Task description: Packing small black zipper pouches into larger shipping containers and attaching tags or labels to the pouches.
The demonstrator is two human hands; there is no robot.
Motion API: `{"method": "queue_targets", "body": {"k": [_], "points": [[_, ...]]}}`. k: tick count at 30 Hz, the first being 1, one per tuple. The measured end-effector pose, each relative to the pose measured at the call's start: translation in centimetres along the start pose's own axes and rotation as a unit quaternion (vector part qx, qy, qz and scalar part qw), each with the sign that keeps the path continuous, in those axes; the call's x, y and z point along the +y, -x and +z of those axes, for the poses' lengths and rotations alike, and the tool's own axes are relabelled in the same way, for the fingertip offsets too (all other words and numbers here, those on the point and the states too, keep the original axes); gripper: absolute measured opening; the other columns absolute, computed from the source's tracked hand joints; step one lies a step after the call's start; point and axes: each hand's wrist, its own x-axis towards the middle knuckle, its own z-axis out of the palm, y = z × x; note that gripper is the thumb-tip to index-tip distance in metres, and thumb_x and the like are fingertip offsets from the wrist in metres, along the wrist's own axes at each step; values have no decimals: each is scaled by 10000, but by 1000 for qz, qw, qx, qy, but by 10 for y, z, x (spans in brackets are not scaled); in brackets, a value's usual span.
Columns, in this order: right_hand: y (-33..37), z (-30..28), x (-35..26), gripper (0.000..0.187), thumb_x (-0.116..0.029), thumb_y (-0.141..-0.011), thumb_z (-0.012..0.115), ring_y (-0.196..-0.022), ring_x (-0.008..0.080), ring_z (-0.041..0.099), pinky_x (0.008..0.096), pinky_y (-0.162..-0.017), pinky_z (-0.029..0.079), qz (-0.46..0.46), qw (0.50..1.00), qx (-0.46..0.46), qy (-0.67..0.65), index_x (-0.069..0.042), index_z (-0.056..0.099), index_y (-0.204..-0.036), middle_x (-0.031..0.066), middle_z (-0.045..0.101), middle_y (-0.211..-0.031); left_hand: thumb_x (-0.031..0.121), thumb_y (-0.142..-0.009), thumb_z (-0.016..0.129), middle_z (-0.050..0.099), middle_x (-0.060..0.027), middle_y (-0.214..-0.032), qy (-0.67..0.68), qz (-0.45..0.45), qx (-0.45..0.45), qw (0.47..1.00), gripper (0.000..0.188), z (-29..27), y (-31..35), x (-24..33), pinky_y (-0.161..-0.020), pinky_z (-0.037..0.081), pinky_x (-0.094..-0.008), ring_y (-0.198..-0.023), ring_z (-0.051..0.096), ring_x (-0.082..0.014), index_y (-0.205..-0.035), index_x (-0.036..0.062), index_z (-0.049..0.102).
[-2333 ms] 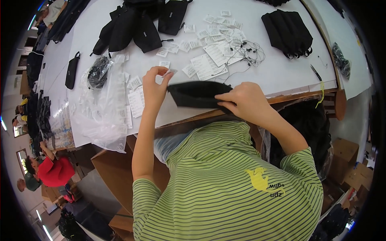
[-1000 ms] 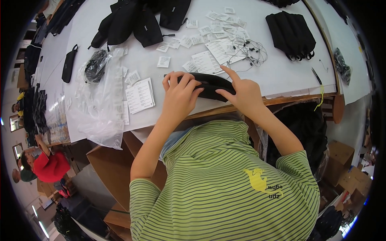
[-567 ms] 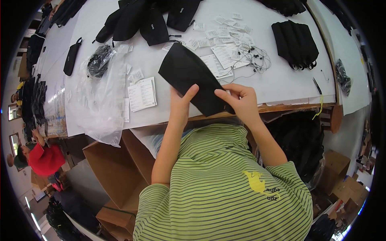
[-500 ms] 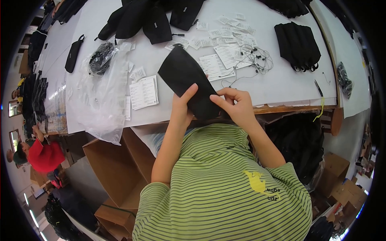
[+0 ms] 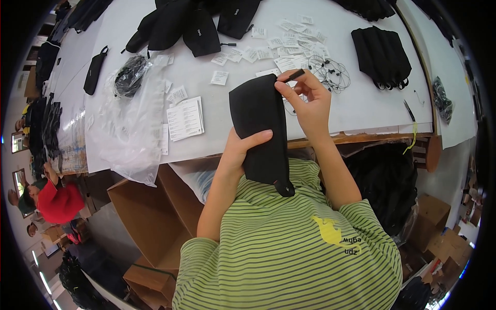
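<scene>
A black zippered pouch [image 5: 261, 111] stands nearly upright in front of my chest, over the table's front edge. My left hand [image 5: 243, 149] is closed on its left side, thumb across the face and the other fingers hidden behind. At the pouch's upper right corner my right hand [image 5: 313, 103] pinches a black zipper pull [image 5: 295, 75] between thumb and forefinger. A fabric loop [image 5: 284, 187] hangs at the pouch's lower end. Beyond the pouch lie loose white labels [image 5: 289, 41], a small white label [image 5: 219, 77] by itself, and a tangle of black strings [image 5: 330, 75].
More black pouches [image 5: 199, 33] lie at the back, with a stack [image 5: 382, 57] at right. Printed cards [image 5: 185, 120] and a clear plastic bag [image 5: 134, 124] are at left. A pen-like tool [image 5: 409, 112] lies near the right edge. Open cardboard boxes [image 5: 150, 217] stand below; a person in red [image 5: 59, 201] is at far left.
The pouch has turned more upright and come nearer and rightward. My right hand has moved from its lower edge up to the top corner, now pinching the pull. A single label shows behind it.
</scene>
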Motion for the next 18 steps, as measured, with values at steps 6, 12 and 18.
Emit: {"method": "queue_targets", "body": {"k": [6, 12, 18], "points": [[14, -3, -14, 100, -106, -754, 737, -504, 35, 381, 194, -501, 316, 43, 997, -62, 30, -53, 676, -814, -30, 597, -724, 85, -724, 723, 614, -95, -966, 48, 13, 16, 999, 474, 2, -4, 3, -685, 540, -282, -812, 631, -165, -1144, -15, 526], [20, -8, -39, 108, -132, -759, 732, -493, 35, 364, 199, -488, 298, 53, 984, -162, 51, -49, 681, -805, -30, 567, -682, 88, -762, 678, 616, -100, -979, 128, 28, 1, 991, 452, -5, -7, 9, -705, 557, -293, -803, 644, -184, -1167, -20, 510], [41, -2, -50, 122, -143, -760, 739, -497, 30, 365, 199, -489, 300, 116, 959, -258, -3, -48, 665, -780, -32, 552, -660, 243, -897, 560, 623, -143, -759, 252, 16, -16, 967, 251, -26, -21, 25, -516, 522, -312, -644, 606, -202, -908, -6, 588]]}}
